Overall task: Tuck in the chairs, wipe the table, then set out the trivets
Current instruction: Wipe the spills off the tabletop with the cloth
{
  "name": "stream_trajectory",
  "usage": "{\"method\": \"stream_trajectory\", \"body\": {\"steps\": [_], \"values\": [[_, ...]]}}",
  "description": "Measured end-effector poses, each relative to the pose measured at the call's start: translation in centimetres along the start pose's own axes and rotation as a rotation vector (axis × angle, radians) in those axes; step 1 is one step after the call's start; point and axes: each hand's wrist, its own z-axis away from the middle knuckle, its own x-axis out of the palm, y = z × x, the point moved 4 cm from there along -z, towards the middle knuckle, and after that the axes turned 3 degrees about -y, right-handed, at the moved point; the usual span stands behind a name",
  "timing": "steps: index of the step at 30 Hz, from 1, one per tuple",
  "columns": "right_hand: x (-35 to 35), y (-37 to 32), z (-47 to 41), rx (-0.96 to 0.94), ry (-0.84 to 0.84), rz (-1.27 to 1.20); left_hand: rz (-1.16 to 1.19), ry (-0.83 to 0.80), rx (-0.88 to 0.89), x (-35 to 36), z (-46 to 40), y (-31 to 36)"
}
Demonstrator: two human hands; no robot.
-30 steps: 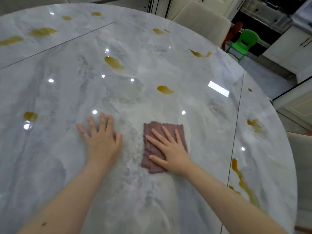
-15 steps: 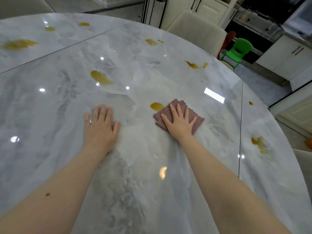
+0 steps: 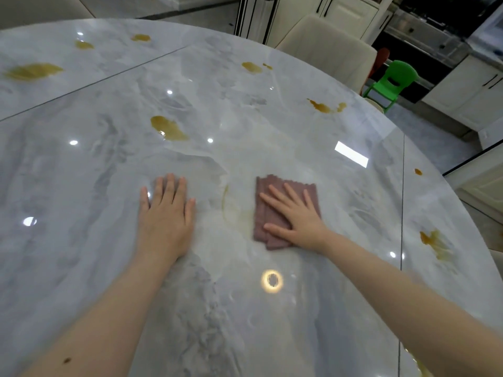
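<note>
Wiping in progress. Right hand [image 3: 295,217] flat, fingers straight, pressing the folded mauve cloth [image 3: 275,210] onto the tabletop [image 3: 109,159], mid-surface, nearer the right edge. Left hand [image 3: 166,210] spread flat beside it, holding nothing, bracing. Faint yellowish smear [image 3: 231,210] just left of the cloth; brown spills [image 3: 168,129] farther toward the far edge. Soft, light, limp cloth, probably sliding easily on glossy stone; best pressed from above, palm centred, or pinched at a folded edge.

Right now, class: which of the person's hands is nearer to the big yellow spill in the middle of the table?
Left. The left hand lies flat just below the big yellow spill; the right hand presses the cloth farther right.
</note>
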Motion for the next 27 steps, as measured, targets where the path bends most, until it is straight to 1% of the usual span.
{"method": "stream_trajectory", "body": {"steps": [2,4,5,7,10,13,14,16,18,21,23,25,27], "values": [[-0.7,2.0,-1.8,0.137,0.039,-0.037,-0.006,-0.01,-0.012,0.0,0.0,0.1],[-1.0,1.6,-4.8,0.233,0.082,-0.048,-0.009,-0.017,-0.023,0.2,0.0,0.0],[-1.0,0.8,-6.5,0.254,0.098,-0.049,-0.01,-0.013,-0.025,0.2,0.0,0.0],[-0.8,-1.9,-8.8,0.238,0.111,-0.047,-0.015,-0.005,-0.015,0.2,-0.1,-0.1],[0.3,-6.9,-8.2,0.072,0.092,0.019,0.006,0.025,0.005,0.1,-0.1,-0.1],[1.9,-10.6,-1.8,-0.197,0.076,0.087,0.058,0.035,0.004,-0.1,-0.1,-0.1],[2.5,-10.6,0.9,-0.262,0.058,0.11,0.066,0.033,0.002,-0.2,-0.1,-0.1],[3.0,-8.4,4.6,-0.297,0.021,0.13,0.069,0.027,-0.009,-0.2,0.0,-0.2],[2.3,-4.4,5.1,-0.194,0.024,0.119,0.045,0.007,-0.017,-0.1,0.0,-0.1],[0.4,-0.5,1.1,0.04,0.063,0.025,0.035,-0.004,-0.02,0.0,-0.1,0.0],[-0.2,0.0,-2.7,0.156,0.105,-0.024,0.03,-0.002,-0.022,0.1,-0.1,-0.1],[-0.4,-1.0,-5.7,0.24,0.138,-0.049,0.023,0.001,-0.02,0.0,-0.1,-0.1],[-0.2,-3.1,-7.2,0.275,0.143,-0.057,0.041,0.01,-0.017,0.0,-0.1,-0.1]]}}
